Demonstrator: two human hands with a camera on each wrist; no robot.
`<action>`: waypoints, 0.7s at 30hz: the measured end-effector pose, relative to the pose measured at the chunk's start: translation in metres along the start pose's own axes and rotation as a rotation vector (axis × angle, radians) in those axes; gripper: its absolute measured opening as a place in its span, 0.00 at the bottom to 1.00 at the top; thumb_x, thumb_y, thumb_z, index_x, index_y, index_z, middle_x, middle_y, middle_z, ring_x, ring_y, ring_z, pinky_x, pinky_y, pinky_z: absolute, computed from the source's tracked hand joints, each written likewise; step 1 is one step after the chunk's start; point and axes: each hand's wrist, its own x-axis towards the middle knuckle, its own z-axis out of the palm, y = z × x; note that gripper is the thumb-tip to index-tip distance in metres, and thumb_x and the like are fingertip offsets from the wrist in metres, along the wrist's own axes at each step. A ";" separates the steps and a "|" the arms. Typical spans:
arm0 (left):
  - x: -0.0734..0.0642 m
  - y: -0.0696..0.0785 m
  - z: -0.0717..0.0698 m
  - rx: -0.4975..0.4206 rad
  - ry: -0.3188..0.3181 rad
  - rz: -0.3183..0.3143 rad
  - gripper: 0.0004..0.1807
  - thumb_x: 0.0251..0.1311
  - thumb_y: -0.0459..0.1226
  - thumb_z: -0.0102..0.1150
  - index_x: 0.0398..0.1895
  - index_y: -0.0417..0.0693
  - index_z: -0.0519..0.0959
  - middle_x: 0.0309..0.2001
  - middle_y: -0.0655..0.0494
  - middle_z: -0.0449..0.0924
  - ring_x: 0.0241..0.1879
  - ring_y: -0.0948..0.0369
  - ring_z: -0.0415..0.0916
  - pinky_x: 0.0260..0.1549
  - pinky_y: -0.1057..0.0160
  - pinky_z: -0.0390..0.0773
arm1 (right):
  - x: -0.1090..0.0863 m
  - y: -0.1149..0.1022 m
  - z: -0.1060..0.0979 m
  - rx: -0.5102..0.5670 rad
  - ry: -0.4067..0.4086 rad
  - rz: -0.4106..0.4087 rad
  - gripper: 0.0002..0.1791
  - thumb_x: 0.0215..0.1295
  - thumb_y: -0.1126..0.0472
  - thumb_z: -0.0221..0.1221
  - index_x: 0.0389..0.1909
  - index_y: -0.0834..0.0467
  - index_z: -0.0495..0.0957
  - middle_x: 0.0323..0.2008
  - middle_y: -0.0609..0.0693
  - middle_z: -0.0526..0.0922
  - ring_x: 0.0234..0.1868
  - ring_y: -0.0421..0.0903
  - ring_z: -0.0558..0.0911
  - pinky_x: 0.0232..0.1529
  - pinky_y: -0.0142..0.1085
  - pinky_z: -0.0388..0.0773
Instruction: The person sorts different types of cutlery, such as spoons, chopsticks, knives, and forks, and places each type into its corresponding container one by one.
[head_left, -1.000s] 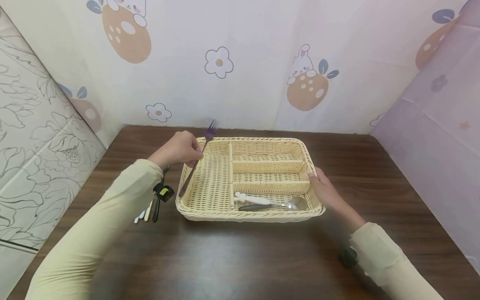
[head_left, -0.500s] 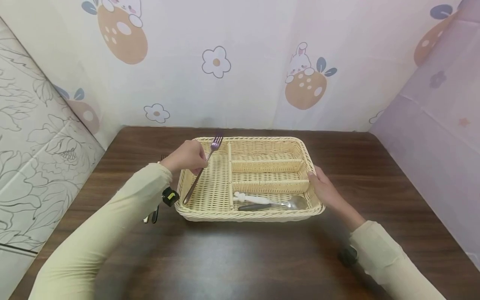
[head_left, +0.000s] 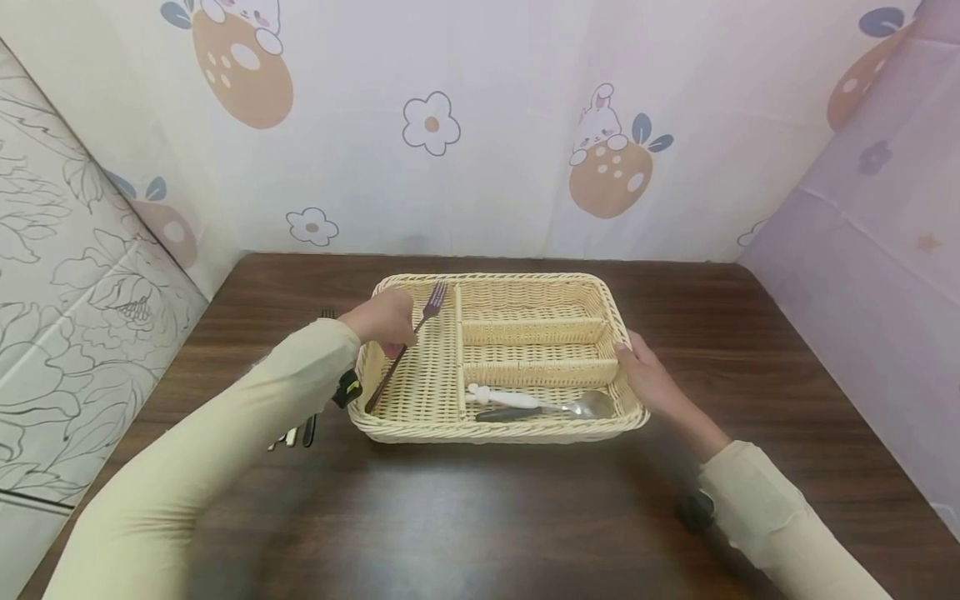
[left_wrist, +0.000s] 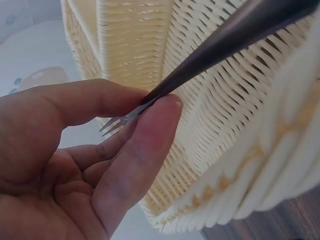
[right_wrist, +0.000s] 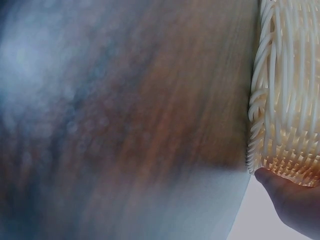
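In the head view, my left hand [head_left: 390, 321] reaches into the long left compartment of a cream woven cutlery basket [head_left: 495, 432]. Thumb and fingertips pinch a dark purplish fork [head_left: 433, 307] by its handle, tines toward the back and handle end near the front-left corner. Up close in the left wrist view, the fork's handle [left_wrist: 215, 50] slants over the weave. At the basket's right side, my right hand [head_left: 648, 379] grips the rim, thumb on top. A white-handled spoon [head_left: 510, 400] and a dark-handled one [head_left: 510, 413] lie in the front right compartment.
Left of the basket, partly under the left sleeve [head_left: 247, 425], lie more utensils, among them a black handle [head_left: 309, 431] and pale handles [head_left: 291, 437]. The dark wooden table [head_left: 480, 517] meets a patterned wall cloth [head_left: 510, 192] behind.
My left hand has moved right and lowered the fork into the left compartment; its tines now sit below the back rim. My right hand keeps its hold on the basket.
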 end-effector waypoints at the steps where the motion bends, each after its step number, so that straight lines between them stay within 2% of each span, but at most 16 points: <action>1: 0.002 0.000 0.000 0.024 -0.011 -0.007 0.15 0.47 0.24 0.54 0.07 0.43 0.71 0.12 0.51 0.78 0.14 0.61 0.77 0.20 0.66 0.79 | 0.000 0.000 0.000 0.006 0.000 0.005 0.31 0.77 0.53 0.31 0.73 0.64 0.37 0.57 0.76 0.64 0.47 0.61 0.78 0.42 0.44 0.80; 7: 0.013 0.003 0.003 0.114 -0.071 -0.079 0.08 0.47 0.25 0.54 0.15 0.39 0.74 0.14 0.51 0.79 0.13 0.62 0.77 0.17 0.69 0.77 | 0.000 0.001 0.000 0.000 0.013 0.003 0.31 0.77 0.53 0.31 0.73 0.64 0.39 0.55 0.76 0.65 0.44 0.58 0.80 0.40 0.42 0.81; 11: 0.016 0.004 0.005 0.117 -0.096 -0.099 0.03 0.47 0.25 0.54 0.22 0.38 0.73 0.16 0.49 0.80 0.15 0.60 0.79 0.19 0.68 0.79 | 0.000 0.002 0.000 0.014 0.016 0.000 0.30 0.77 0.54 0.32 0.73 0.64 0.39 0.55 0.76 0.65 0.43 0.59 0.80 0.38 0.42 0.81; 21: 0.027 0.007 0.010 0.147 -0.149 -0.116 0.04 0.48 0.25 0.54 0.28 0.38 0.73 0.19 0.49 0.79 0.18 0.59 0.80 0.24 0.63 0.81 | -0.001 0.000 0.002 0.046 0.022 0.018 0.31 0.77 0.54 0.32 0.73 0.63 0.38 0.53 0.76 0.67 0.41 0.58 0.82 0.36 0.44 0.82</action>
